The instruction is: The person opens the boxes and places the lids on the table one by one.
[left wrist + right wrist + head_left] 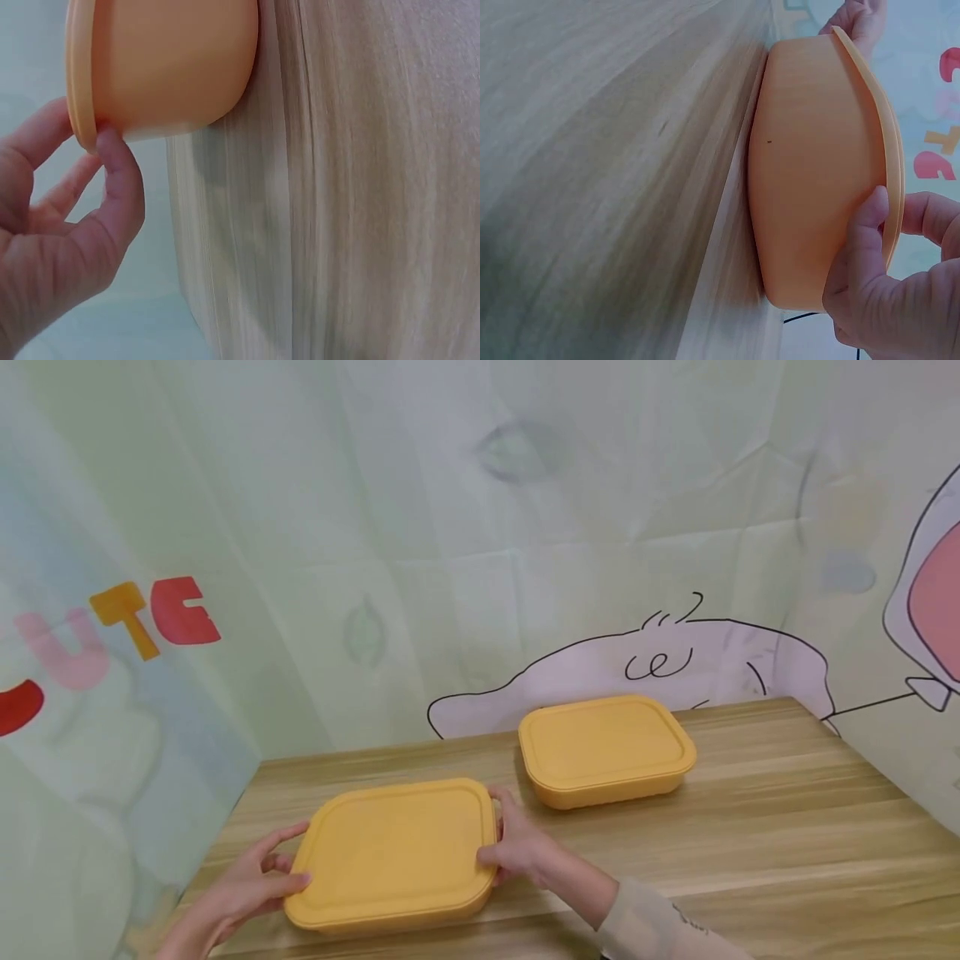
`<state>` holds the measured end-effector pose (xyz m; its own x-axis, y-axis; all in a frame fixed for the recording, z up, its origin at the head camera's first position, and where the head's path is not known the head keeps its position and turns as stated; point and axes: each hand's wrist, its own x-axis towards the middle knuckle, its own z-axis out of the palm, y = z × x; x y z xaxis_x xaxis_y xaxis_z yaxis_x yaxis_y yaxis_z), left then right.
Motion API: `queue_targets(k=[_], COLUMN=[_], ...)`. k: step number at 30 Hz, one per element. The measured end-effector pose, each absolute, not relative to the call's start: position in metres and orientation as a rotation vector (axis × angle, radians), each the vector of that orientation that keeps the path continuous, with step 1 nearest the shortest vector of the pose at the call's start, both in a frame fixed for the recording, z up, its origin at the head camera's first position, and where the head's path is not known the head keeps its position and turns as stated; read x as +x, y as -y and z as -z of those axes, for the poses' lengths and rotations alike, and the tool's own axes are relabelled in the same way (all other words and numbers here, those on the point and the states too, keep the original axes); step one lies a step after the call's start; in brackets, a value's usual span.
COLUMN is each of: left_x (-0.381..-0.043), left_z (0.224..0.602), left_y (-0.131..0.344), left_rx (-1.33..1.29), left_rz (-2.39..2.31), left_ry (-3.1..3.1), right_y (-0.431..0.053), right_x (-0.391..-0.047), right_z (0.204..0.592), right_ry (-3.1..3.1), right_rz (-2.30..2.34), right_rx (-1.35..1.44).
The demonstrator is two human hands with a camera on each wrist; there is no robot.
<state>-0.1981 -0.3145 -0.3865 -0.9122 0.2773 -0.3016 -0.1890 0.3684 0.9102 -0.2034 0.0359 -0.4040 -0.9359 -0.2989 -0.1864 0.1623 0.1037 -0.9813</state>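
Observation:
A yellow rectangular storage box (397, 852) with a rounded flat lid is near the front left of the table. My left hand (251, 881) grips the lid's rim at the left end. In the left wrist view that hand (75, 202) has its thumb and fingers on either side of the lid edge. At the right end my right hand (521, 843) holds the rim, its thumb over the lid. The right wrist view shows the box's side wall (817, 150) close over the wood, with the right hand (892, 277) pinching the lid edge.
A second yellow lidded box (607, 747) sits farther back, to the right of the held one. Beneath both is a wood-grain table (787, 827). A pale printed cloth (375, 527) with cartoon figures and letters hangs behind the table and along its sides.

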Motion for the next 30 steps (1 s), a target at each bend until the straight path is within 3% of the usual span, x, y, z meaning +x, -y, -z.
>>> queue_targets(k=[11, 30], left_x=[-0.205, -0.199], left_z=[0.395, 0.391], left_y=[0.337, 0.339], left_rx=[0.400, 0.418], left_rz=[-1.660, -1.645], left_ry=[-1.764, -1.691], right_y=[-0.038, -0.039], right_x=[-0.197, -0.188], right_z=[0.404, 0.406], right_ry=[-1.978, -1.947], right_rz=[1.864, 1.883], right_rx=[-0.150, -0.187])
